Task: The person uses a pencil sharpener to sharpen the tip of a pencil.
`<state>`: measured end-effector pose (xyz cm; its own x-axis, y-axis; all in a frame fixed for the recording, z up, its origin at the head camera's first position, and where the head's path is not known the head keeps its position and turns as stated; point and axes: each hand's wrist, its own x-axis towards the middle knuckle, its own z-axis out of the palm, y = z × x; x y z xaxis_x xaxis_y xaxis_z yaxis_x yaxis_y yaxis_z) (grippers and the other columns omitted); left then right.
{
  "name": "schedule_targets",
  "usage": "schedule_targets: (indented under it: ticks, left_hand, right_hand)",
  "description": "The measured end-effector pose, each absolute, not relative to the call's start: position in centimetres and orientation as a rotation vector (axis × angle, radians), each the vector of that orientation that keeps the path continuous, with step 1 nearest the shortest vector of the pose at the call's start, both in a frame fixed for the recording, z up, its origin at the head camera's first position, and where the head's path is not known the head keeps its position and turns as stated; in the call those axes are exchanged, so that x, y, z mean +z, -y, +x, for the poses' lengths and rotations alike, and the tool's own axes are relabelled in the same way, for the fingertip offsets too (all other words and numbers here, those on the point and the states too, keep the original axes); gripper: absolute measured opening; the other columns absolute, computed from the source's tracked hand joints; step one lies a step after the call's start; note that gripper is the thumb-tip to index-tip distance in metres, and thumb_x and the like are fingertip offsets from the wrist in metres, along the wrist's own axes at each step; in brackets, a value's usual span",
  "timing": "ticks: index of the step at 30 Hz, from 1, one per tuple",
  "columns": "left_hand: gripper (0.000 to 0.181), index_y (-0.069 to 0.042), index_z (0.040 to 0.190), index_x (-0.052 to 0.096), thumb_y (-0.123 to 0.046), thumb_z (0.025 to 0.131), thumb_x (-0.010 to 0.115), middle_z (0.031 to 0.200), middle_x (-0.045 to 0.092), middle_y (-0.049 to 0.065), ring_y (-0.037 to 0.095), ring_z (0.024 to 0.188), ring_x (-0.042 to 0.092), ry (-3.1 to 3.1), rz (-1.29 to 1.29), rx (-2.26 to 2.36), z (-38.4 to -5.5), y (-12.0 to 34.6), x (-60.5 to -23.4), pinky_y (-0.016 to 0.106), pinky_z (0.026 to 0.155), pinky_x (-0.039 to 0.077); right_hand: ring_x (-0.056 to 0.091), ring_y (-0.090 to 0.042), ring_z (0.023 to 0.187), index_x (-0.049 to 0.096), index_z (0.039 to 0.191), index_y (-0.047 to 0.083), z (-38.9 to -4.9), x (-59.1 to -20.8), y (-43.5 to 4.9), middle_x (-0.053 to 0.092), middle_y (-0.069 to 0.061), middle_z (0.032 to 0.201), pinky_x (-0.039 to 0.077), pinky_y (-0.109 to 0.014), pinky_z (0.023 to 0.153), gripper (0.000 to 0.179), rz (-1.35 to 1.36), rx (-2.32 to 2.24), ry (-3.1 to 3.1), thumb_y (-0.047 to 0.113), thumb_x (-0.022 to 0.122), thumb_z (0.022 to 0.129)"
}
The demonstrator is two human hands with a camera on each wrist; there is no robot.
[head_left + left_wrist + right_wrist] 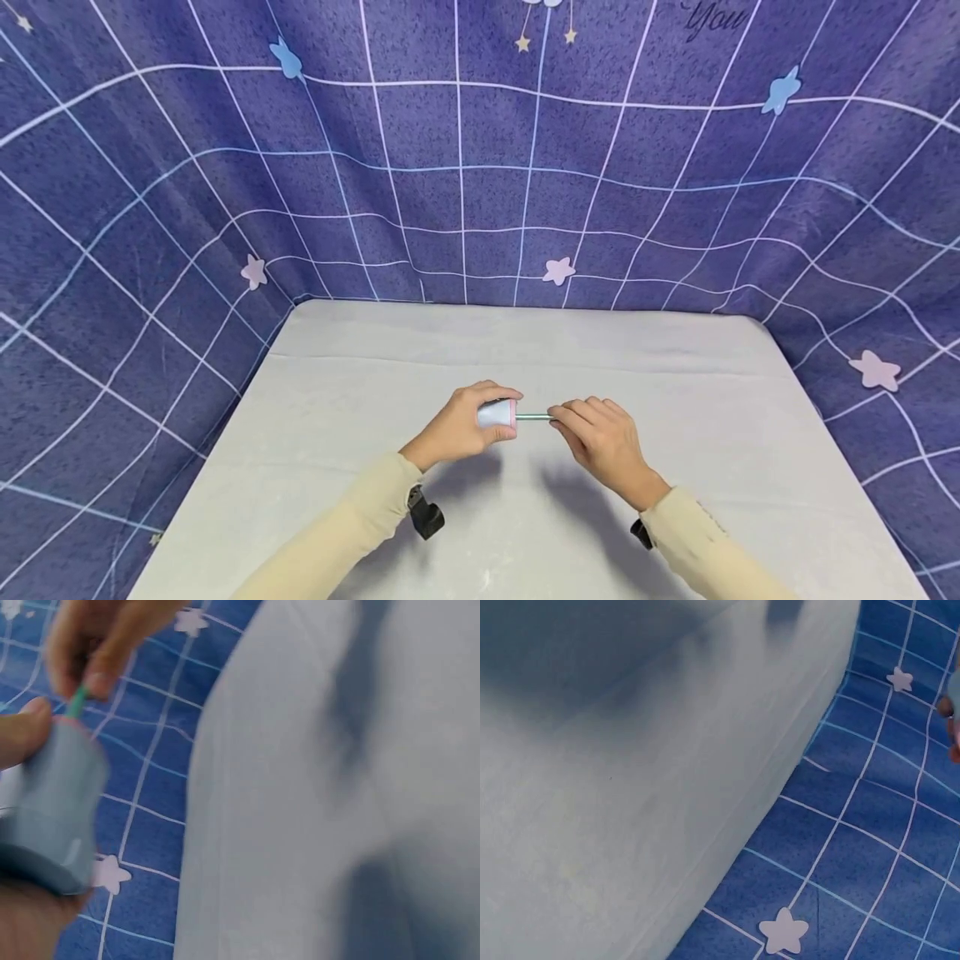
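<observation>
Above the table, my left hand (456, 429) grips a light-blue, tapered, cup-shaped body (495, 413) lying sideways, with fingers over its top and thumb underneath. A pink rim (513, 414) faces right, and from it a thin green stick (534, 417), pencil-like, reaches across to my right hand (600, 433). The thumb and fingers of that hand pinch the stick's far end, which they hide. In the left wrist view, the blurred blue body (64, 802) shows the stick (76, 703) entering its pink end. Only a sliver of body and fingers shows at the right wrist view's edge.
A white cloth covers the table (360, 358). Behind it and along both sides hangs a blue-purple curtain (495, 196) with grid lines and stars. Dark wrist-camera mounts (426, 512) sit at both sleeves, and hand shadows fall on the cloth.
</observation>
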<state>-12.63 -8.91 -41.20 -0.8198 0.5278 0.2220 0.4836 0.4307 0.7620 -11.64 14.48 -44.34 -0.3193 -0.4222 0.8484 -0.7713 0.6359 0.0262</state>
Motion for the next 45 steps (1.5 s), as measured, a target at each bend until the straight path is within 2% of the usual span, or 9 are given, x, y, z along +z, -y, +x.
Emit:
schedule_targets:
  ticks: [7, 13, 18, 24, 29, 32, 38, 42, 45]
  left_hand:
    - [0.038, -0.001, 0.116, 0.065, -0.01, 0.08, 0.075, 0.101, 0.067, 0.013, 0.009, 0.081, 0.054, -2.329, 0.871, 1.419, -13.3, 9.3, -40.4, 0.023, 0.074, 0.048]
    - [0.04, -0.011, 0.116, 0.064, -0.011, 0.077, 0.077, 0.104, 0.064, 0.004, 0.011, 0.084, 0.053, -2.514, 0.948, 1.345, -12.3, 8.8, -41.8, 0.024, 0.071, 0.046]
    - [0.046, -0.011, 0.115, 0.063, -0.013, 0.073, 0.081, 0.108, 0.061, 0.001, 0.013, 0.093, 0.051, -2.805, 1.287, 1.196, -11.3, 8.4, -43.7, 0.026, 0.079, 0.047]
    - [0.047, -0.007, 0.115, 0.061, -0.021, 0.075, 0.08, 0.11, 0.061, 0.006, 0.017, 0.092, 0.052, -3.048, 1.912, 0.774, -10.5, 8.5, -45.4, 0.025, 0.081, 0.046]
    - [0.024, -0.008, 0.11, 0.064, -0.025, 0.095, 0.057, 0.106, 0.066, 0.008, 0.018, 0.085, 0.056, -3.167, 2.329, 0.469, -10.7, 8.4, -46.2, 0.025, 0.076, 0.048]
    - [0.027, -0.008, 0.106, 0.067, -0.024, 0.101, 0.045, 0.102, 0.067, 0.01, 0.018, 0.082, 0.059, -3.215, 2.464, 0.433, -11.0, 8.0, -46.6, 0.025, 0.074, 0.05]
    - [0.025, -0.007, 0.11, 0.064, -0.024, 0.098, 0.05, 0.105, 0.066, 0.01, 0.02, 0.087, 0.06, -3.219, 2.35, 0.492, -11.0, 7.8, -46.3, 0.027, 0.077, 0.05]
    - [0.037, -0.005, 0.117, 0.06, -0.022, 0.085, 0.068, 0.111, 0.062, 0.01, 0.02, 0.092, 0.056, -3.176, 2.131, 0.639, -11.3, 8.2, -45.3, 0.029, 0.084, 0.048]
    - [0.05, -0.004, 0.12, 0.06, -0.018, 0.075, 0.078, 0.113, 0.061, 0.011, 0.019, 0.096, 0.054, -3.127, 1.944, 0.82, -11.6, 8.5, -44.5, 0.029, 0.087, 0.047]
  right_hand:
    - [0.041, -0.007, 0.046, 0.069, 0.083, 0.01, -11.6, -44.7, -13.9, 0.058, 0.005, 0.065, 0.028, -0.016, 0.041, 0.027, 0.96, 0.32, 1.796, 0.024, 0.052, 0.098]
    - [0.035, 0.003, 0.044, 0.072, 0.076, 0.017, -10.3, -43.7, -13.6, 0.055, 0.011, 0.058, 0.023, -0.011, 0.04, 0.016, 0.872, 0.578, 2.189, 0.028, 0.067, 0.087]
    - [0.038, 0.002, 0.046, 0.077, 0.077, 0.018, -9.7, -41.8, -13.5, 0.068, 0.009, 0.065, 0.029, -0.018, 0.042, 0.007, 0.582, 1.084, 2.798, 0.024, 0.076, 0.078]
    - [0.035, -0.004, 0.047, 0.073, 0.085, -0.007, -10.7, -41.5, -14.3, 0.064, 0.005, 0.058, 0.029, -0.019, 0.046, 0.02, 0.433, 1.939, 3.079, 0.011, 0.066, 0.083]
    - [0.022, -0.003, 0.039, 0.073, 0.08, -0.004, -11.2, -42.2, -14.8, 0.047, 0.009, 0.045, 0.018, -0.018, 0.037, 0.024, 0.365, 2.193, 3.163, 0.019, 0.067, 0.084]
    - [0.021, -0.005, 0.039, 0.073, 0.077, -0.002, -11.3, -42.1, -15.0, 0.041, 0.008, 0.044, 0.016, -0.019, 0.038, 0.026, 0.399, 2.164, 3.198, 0.022, 0.067, 0.085]
    - [0.035, -0.008, 0.048, 0.07, 0.081, -0.006, -11.1, -41.3, -15.4, 0.046, 0.005, 0.052, 0.029, -0.021, 0.046, 0.027, 0.585, 1.976, 3.137, 0.019, 0.064, 0.087]
    - [0.045, -0.008, 0.057, 0.065, 0.086, 0.0, -10.9, -41.2, -15.4, 0.053, 0.003, 0.065, 0.039, -0.022, 0.055, 0.017, 0.714, 1.752, 2.988, 0.016, 0.069, 0.084]
    - [0.046, -0.003, 0.056, 0.063, 0.088, 0.011, -10.8, -41.5, -15.2, 0.059, 0.005, 0.072, 0.039, -0.021, 0.053, 0.015, 0.761, 1.427, 2.84, 0.013, 0.075, 0.079]
